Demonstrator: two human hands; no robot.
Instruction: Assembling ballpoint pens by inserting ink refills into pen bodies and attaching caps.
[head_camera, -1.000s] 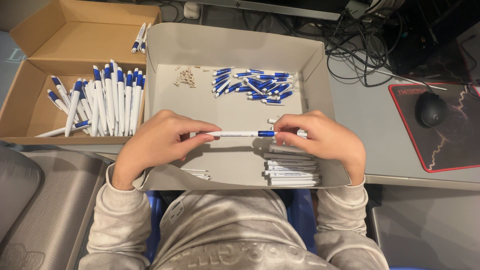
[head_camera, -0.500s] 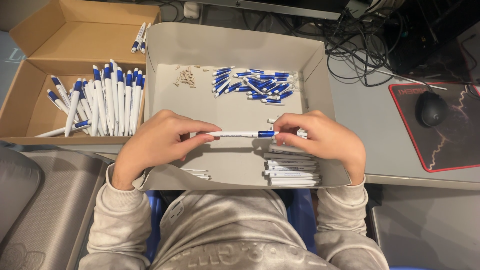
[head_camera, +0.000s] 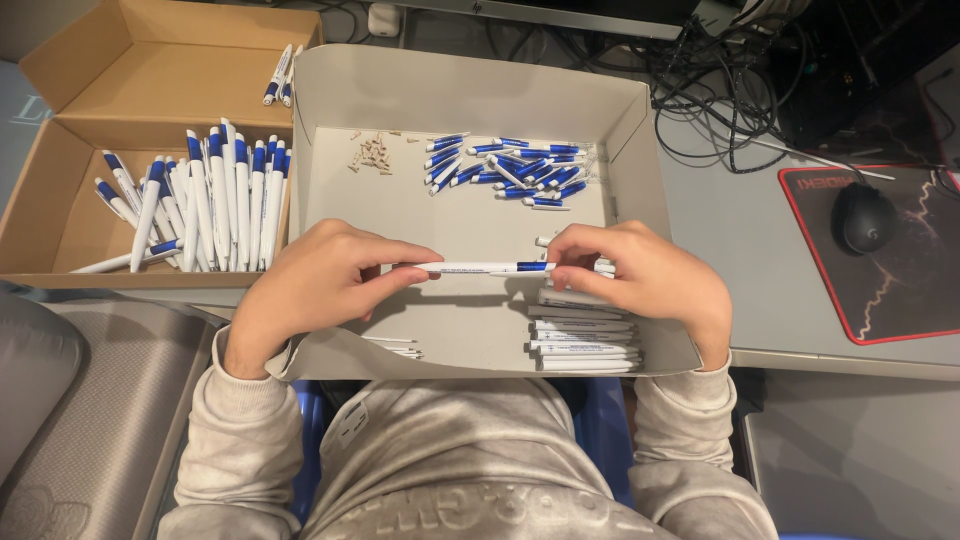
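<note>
Over the grey tray (head_camera: 640, 130) I hold a pen (head_camera: 480, 267) level, left hand (head_camera: 320, 285) pinching its white end, right hand (head_camera: 640, 280) gripping the blue end, both grips clenched on it. White barrels (head_camera: 585, 335) lie stacked under my right hand; blue caps (head_camera: 510, 165) lie scattered farther back. Finished pens (head_camera: 215, 205) fill the cardboard box (head_camera: 60, 220) left.

One head camera looks steeply down, close over the grey tray (head_camera: 640, 120), perhaps slightly tilted.
</note>
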